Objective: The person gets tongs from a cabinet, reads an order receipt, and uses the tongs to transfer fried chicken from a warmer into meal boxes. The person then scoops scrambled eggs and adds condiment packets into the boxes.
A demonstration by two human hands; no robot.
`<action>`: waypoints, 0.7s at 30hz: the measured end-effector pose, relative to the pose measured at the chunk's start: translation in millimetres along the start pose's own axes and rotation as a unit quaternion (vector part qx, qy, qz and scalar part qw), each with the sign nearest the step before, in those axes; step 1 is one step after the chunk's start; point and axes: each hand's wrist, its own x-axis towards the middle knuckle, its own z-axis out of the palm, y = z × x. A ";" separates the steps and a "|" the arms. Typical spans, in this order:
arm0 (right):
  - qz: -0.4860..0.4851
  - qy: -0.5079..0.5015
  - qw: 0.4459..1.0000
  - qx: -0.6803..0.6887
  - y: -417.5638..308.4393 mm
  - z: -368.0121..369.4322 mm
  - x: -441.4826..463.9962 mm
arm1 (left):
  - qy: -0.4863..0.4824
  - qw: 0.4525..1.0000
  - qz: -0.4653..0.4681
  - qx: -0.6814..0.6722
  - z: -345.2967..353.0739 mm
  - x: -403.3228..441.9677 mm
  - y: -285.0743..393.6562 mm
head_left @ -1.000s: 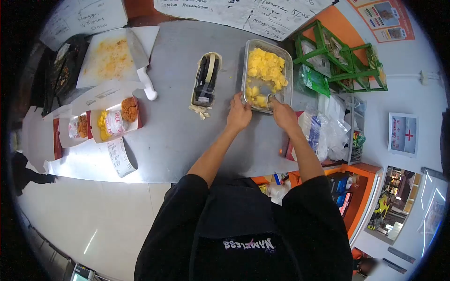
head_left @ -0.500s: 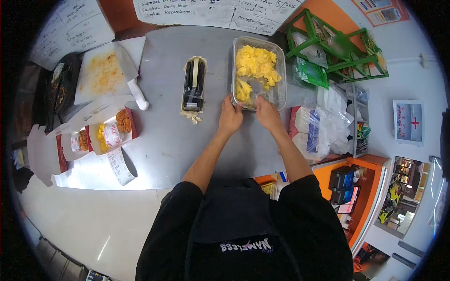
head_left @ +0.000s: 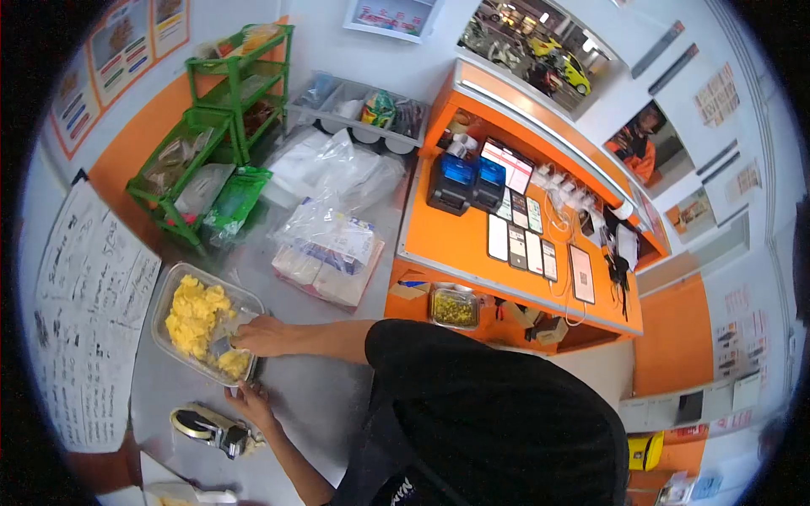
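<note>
A clear plastic container [head_left: 179, 358] of yellow scrambled egg [head_left: 196, 316] rests on the metal table, with egg heaped toward its far side and a smaller clump at the near corner. My right hand [head_left: 263, 336] reaches over the rim, fingers closed around a small grey utensil [head_left: 221, 345] that dips into the egg; its exact kind is hard to see. At the near corner, my left hand [head_left: 251, 405] grips the container's edge. Beside that hand lies a tape dispenser [head_left: 207, 428].
Plastic bags and boxes [head_left: 333, 270] lie behind the container, beside green racks [head_left: 181, 160]. An orange counter [head_left: 430, 232] on the right carries several phones and black machines [head_left: 451, 185]. A handwritten whiteboard [head_left: 89, 320] stands at left; a knife handle [head_left: 215, 497] shows below.
The view has swung right, bringing the orange counter into sight and the food boxes out. My right hand has moved from the container's near edge to over its inside.
</note>
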 end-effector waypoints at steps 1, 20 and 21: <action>0.015 -0.008 1.000 0.003 -1.6 -8.9 -4.6 | 0.010 1.000 -0.008 0.018 -0.9 2.2 -3.1; 0.074 0.092 0.993 -0.003 -39.9 6.6 -43.2 | -0.019 0.999 -0.033 0.007 4.5 -7.4 21.0; 0.119 0.083 0.989 0.024 -54.4 -2.8 -58.1 | -0.036 0.998 -0.037 0.020 -2.6 -3.1 20.1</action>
